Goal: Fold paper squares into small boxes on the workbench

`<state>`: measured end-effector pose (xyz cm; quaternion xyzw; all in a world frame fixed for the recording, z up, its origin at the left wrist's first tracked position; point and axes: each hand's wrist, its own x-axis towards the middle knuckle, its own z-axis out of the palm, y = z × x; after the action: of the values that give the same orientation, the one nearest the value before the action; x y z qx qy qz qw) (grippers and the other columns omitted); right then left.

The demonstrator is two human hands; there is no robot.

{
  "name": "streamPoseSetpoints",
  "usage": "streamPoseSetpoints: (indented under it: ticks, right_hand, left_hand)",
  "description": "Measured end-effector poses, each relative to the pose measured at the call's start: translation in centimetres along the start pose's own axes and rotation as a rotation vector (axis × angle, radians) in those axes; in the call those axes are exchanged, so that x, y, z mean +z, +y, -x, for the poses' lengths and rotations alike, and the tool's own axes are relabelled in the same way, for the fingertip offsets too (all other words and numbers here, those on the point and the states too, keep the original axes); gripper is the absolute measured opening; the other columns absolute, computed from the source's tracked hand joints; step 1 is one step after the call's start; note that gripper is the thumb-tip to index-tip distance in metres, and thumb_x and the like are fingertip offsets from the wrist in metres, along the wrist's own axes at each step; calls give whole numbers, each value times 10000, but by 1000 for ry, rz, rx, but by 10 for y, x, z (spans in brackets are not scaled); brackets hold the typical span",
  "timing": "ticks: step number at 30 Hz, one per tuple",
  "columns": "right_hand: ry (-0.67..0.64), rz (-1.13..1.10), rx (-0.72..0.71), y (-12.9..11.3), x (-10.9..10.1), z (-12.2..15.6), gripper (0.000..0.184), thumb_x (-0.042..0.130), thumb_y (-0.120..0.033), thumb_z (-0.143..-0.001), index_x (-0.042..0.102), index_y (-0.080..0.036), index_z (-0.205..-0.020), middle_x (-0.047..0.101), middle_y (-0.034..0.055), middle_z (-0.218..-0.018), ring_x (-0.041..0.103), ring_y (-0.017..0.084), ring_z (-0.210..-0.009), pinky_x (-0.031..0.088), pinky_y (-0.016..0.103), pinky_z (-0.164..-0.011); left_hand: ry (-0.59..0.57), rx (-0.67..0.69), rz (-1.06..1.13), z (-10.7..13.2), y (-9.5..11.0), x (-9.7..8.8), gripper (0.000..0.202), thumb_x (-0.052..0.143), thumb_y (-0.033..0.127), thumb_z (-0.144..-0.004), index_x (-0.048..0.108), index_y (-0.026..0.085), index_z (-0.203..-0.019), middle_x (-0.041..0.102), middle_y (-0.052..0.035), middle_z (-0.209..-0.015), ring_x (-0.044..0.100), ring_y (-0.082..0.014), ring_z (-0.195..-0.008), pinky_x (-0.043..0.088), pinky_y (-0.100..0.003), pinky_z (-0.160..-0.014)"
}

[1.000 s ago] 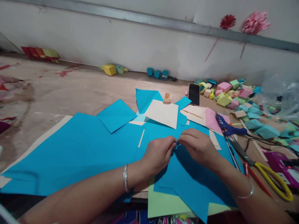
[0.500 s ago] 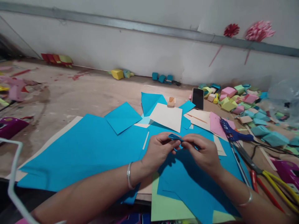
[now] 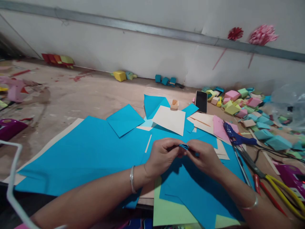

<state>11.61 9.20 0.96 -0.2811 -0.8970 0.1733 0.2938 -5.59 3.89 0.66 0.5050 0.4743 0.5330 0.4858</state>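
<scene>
Between my two hands is a small piece of folded blue paper [image 3: 184, 146], its layered edge facing me. My left hand [image 3: 164, 156] pinches its left side, with the thumb and fingertips closed. From the right, my right hand [image 3: 204, 156] pinches the other end, so both sets of fingertips nearly meet. The fingers hide much of the fold. Below my hands lie large blue sheets [image 3: 188, 181] over a pale green sheet [image 3: 171, 210]. Just beyond them rests a cream square of paper [image 3: 170, 119], with a small peach paper box [image 3: 174, 104] behind it.
On the right are a blue glue gun [image 3: 238, 135], yellow-handled scissors [image 3: 283, 187], red-handled pliers [image 3: 257, 184] and a pile of folded paper boxes [image 3: 252, 105]. A phone [image 3: 201, 101] lies at the back. A pink glue gun [image 3: 15, 89] sits far left.
The folded blue paper has turned and lowered slightly, so its layered end now shows between my fingertips. My hands have drawn closer together around it.
</scene>
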Motion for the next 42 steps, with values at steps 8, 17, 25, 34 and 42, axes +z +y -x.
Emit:
streamPoseSetpoints:
  ticks: [8, 17, 25, 34, 42]
  right_hand:
    - [162, 7, -83, -10, -22, 0, 192, 591, -106, -837, 650, -196, -996, 670, 69, -896, 630, 169, -824, 519, 301, -716]
    - [132, 27, -100, -11, -17, 0, 195, 561, -104, -851, 667, -184, -994, 708, 77, -885, 663, 170, -797, 549, 306, -694]
    - [125, 54, -85, -10, -18, -1, 152, 555, -113, -851, 679, -171, -917, 714, 72, -832, 674, 173, -769, 543, 297, -686]
    - [85, 157, -115, -6, -19, 1, 120, 564, -133, -860, 658, -186, -912, 719, 63, -839, 674, 184, -800, 524, 323, -710]
    - [85, 88, -83, -10, -15, 0, 157, 524, -118, -870, 645, -189, -941, 714, 71, -861, 665, 184, -818, 535, 326, -715]
  left_hand:
    - [-4, 41, -211, -6, -12, -3, 192, 571, 132, -806, 742, 178, -880, 735, -28, -747, 685, -130, -683, 587, -258, -661]
    - [-50, 107, -418, -7, -5, -5, 156, 598, 173, -814, 747, 216, -827, 749, -9, -761, 669, -133, -715, 539, -271, -694]
    - [-53, 118, -487, -7, -7, -5, 165, 582, 248, -840, 745, 223, -837, 749, -14, -771, 668, -143, -734, 525, -286, -690]
    - [-52, 118, -486, -8, -7, -5, 149, 596, 207, -835, 744, 227, -830, 739, -1, -746, 663, -135, -721, 530, -283, -711]
    - [-57, 125, -509, -7, -10, -6, 166, 595, 225, -838, 749, 249, -898, 748, -12, -781, 667, -151, -742, 533, -307, -722]
